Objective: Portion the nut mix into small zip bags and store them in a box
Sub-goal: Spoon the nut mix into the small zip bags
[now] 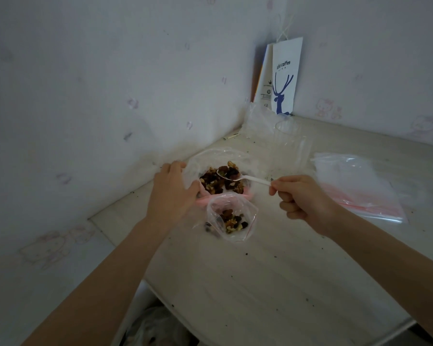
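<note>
A large clear bag [200, 161] lies open on the table, full of dark nut mix [215, 182]. My left hand [171, 188] grips its left edge and holds the mouth open. Between finger and thumb, my right hand [299, 196] pinches the handle of a white plastic spoon [245, 178]; the spoon's bowl is over the nut mix with some pieces in it. Just in front stands a small zip bag [231, 216], open at the top, with a little nut mix at its bottom.
A stack of empty zip bags [358, 183] lies at the right. A clear plastic box [289, 142] and crumpled plastic [258, 121] sit in the back corner before a white coffee paper bag [284, 76]. The wall runs close on the left. The table's [273, 283] edge is below.
</note>
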